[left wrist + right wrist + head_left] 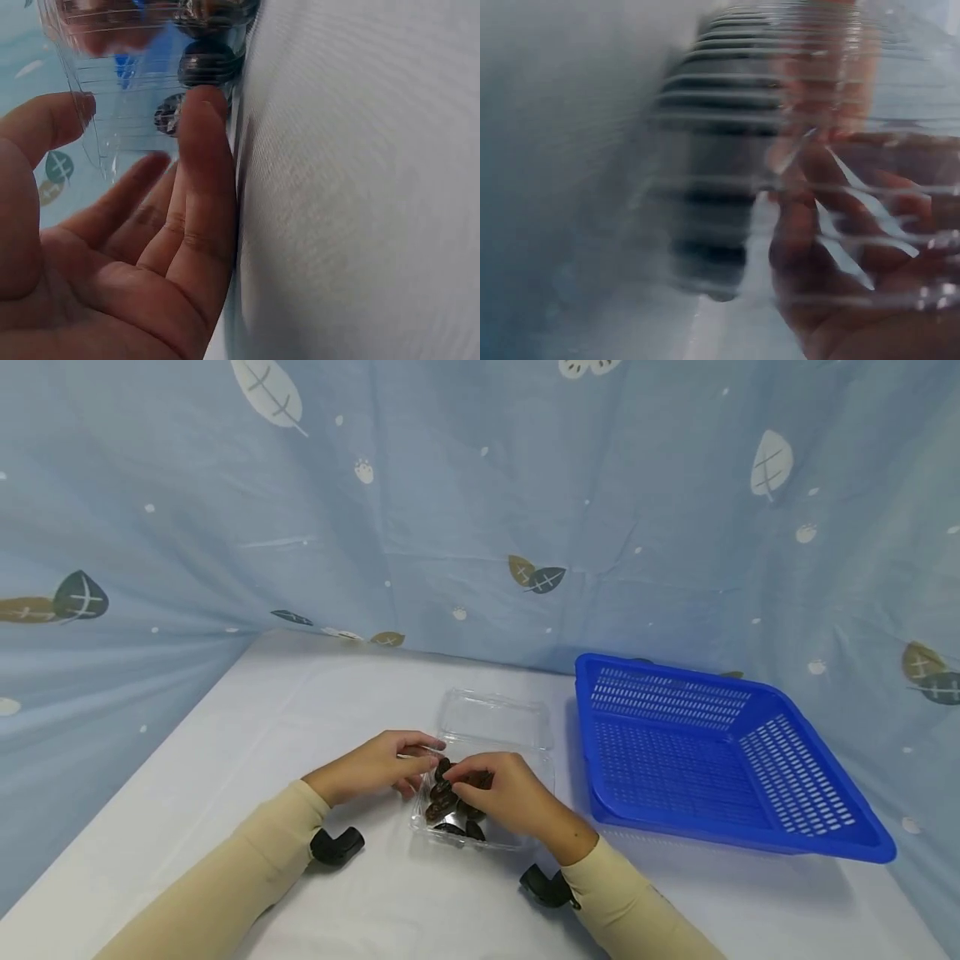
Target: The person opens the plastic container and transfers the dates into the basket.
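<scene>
**Both hands at the clear box of dark pieces**

Much here is hard to read. My right wrist view is blurred through ribbed clear plastic; I make out only my own fingers behind it and a dark shape I cannot name. My left wrist view shows my palm close up, fingers straight and relaxed, with the box wall just past my fingertips and a few dark round pieces behind it. What the pieces are I cannot tell.

From the head view, my left hand rests against the left rim of the clear plastic box, fingertips touching its edge, holding nothing that I can see. My right hand is down over the box, fingers curled and pinching one of the dark pieces; my knuckles hide much of the contents. The box's hinged lid lies open behind it, flat on the white table.

The box sits near the middle of the table. The blue basket stands just to its right, nearly touching, its far corner by the curtain. To the left there is open table to the edge.

Counted: one box, one basket, and about five dark pieces showing, with others possibly covered by my hand.
</scene>
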A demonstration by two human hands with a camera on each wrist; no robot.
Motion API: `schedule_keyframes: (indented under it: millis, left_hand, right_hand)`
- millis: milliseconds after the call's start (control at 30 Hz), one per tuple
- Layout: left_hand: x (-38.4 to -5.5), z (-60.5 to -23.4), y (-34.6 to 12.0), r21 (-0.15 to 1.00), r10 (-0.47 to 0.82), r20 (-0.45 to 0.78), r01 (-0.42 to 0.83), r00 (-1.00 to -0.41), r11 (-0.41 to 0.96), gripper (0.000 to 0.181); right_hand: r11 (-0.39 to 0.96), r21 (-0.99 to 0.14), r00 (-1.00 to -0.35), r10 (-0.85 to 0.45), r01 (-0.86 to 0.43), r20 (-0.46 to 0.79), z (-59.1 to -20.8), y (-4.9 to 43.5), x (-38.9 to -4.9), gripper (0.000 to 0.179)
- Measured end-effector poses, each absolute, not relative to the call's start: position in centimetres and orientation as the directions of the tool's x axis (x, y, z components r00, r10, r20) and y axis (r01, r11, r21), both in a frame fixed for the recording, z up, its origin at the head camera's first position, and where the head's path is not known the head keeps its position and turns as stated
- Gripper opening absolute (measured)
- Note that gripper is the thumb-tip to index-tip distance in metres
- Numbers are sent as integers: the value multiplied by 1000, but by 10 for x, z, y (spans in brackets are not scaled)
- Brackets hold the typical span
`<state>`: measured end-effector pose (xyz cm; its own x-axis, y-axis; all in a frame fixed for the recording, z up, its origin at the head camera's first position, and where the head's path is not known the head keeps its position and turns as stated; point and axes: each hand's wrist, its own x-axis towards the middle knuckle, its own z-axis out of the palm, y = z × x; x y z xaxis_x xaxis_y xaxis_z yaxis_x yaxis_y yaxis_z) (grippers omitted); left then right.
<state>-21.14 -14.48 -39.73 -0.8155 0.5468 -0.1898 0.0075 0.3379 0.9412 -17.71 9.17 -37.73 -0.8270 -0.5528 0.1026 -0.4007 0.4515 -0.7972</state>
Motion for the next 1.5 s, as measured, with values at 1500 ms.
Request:
schedule_keyframes:
  millis: [1500]
  left_hand:
    - [-216,-402,-155,919,627,-219,59,-747,391,51]
  right_hand:
    - [640,-489,-783,-601,-593,163,-370,94,-167,18]
